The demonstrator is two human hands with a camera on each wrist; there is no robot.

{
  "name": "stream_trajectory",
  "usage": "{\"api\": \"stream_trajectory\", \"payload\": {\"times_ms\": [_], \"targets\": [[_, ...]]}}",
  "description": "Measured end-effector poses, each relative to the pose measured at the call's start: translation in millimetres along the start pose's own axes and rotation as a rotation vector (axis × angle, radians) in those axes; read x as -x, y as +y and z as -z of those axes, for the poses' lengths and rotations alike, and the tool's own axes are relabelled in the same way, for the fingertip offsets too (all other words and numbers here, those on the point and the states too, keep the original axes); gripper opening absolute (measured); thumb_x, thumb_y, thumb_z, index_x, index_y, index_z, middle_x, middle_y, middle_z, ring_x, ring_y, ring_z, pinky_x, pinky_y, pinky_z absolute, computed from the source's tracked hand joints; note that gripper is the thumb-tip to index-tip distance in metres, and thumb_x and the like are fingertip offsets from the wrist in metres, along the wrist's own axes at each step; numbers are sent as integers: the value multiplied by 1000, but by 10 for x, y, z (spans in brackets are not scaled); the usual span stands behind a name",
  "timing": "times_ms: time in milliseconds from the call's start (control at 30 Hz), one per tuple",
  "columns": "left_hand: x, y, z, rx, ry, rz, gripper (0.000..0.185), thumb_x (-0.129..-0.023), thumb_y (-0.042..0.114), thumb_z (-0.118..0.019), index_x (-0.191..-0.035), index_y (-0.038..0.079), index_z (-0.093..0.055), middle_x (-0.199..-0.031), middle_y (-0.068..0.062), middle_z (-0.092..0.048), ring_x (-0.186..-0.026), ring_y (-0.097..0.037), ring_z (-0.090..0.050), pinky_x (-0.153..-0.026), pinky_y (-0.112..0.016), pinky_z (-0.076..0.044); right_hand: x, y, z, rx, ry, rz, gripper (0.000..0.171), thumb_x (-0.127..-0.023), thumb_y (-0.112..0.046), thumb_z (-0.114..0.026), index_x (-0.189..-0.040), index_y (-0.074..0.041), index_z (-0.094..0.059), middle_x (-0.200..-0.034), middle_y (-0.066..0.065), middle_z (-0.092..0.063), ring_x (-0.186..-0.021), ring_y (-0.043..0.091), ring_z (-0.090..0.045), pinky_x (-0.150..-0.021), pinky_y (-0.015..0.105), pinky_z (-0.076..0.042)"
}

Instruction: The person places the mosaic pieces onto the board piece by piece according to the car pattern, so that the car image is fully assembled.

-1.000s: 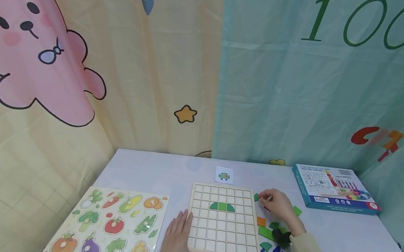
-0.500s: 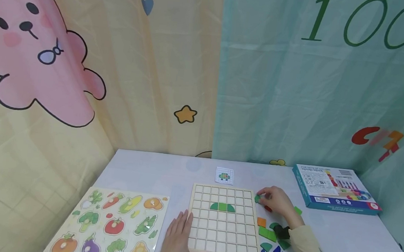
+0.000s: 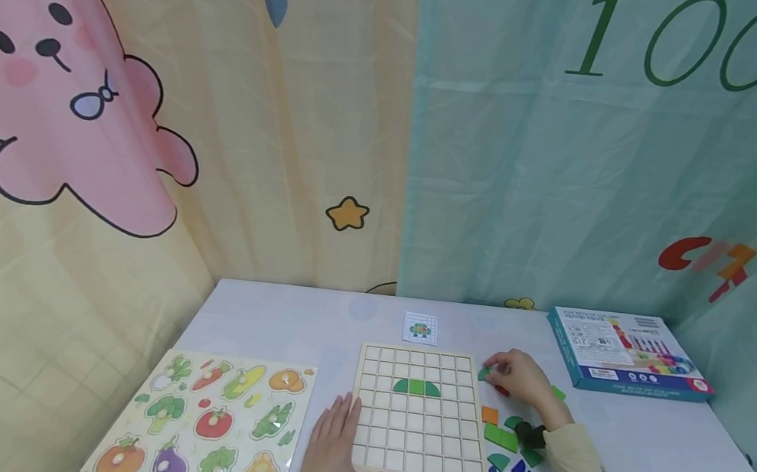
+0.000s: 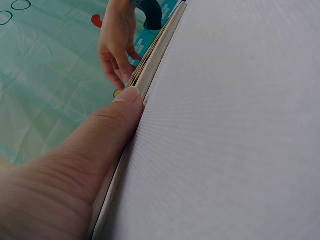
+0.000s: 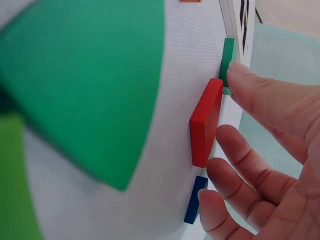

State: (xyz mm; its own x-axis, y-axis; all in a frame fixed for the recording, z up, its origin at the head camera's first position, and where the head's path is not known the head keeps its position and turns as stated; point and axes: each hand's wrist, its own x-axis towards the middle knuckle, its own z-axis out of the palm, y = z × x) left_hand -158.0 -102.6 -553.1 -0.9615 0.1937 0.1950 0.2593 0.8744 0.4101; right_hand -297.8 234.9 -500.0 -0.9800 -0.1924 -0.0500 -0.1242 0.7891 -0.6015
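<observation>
In the head view, the left hand (image 3: 334,447) is laid flat on the table (image 3: 641,440) with straight fingers, against the left lower edge of the wooden grid board (image 3: 422,414). The right hand (image 3: 521,380) is seen just beside the board's right upper corner, where a small green piece (image 3: 483,372) is touched by its fingertips; whether it is pinched cannot be told here. Loose coloured pieces (image 3: 503,437) are scattered near the right wrist.

In the left wrist view, the board edge (image 4: 150,60) is pressed by the straight thumb (image 4: 107,125).

In the right wrist view, the green piece (image 5: 228,60) lies on the table against the board, touched by one fingertip (image 5: 240,75). The other fingers are relaxed and hold nothing. A red piece (image 5: 205,122) and a blue piece (image 5: 194,200) lie just beside them.
</observation>
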Motion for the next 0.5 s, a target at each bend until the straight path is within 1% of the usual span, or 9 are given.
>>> {"api": "stream_trajectory", "payload": {"times_ms": [133,233,367,500], "targets": [[-6,3,3,3,-9,5,126,-59,85,-57,-148,1,-27,-153,-15,-23,-141,-32,-14,-113,-47,-12,13,-19,10,10,-6,10,11,-81,-12,-74,-90,-9,-69,-87,6,-56,-76,22,-48,-67,36,-46],[-11,8,9,5,-19,10,126,-59,86,-57,-148,1,-27,-153,-15,-23,-141,-32,-14,-113,-48,-12,30,-38,21,13,-4,23,13,-80,-11,-75,-88,-9,-64,-86,5,-56,-75,22,-48,-66,36,-46],[-15,7,9,4,-22,11,126,-59,86,-57,-148,1,-27,-153,-15,-23,-141,-32,-15,-113,-48,-12,33,-30,-10,-11,14,3,17,-79,-10,-76,-85,-9,-60,-83,3,-56,-72,20,-49,-64,34,-47],[-13,2,2,3,-14,7,126,-59,86,-57,-148,1,-27,-153,-15,-23,-141,-32,-15,-112,-48,-13,40,-26,-47,-39,37,-18,18,-80,-8,-75,-83,-10,-58,-78,2,-56,-69,19,-50,-60,31,-46]]}}
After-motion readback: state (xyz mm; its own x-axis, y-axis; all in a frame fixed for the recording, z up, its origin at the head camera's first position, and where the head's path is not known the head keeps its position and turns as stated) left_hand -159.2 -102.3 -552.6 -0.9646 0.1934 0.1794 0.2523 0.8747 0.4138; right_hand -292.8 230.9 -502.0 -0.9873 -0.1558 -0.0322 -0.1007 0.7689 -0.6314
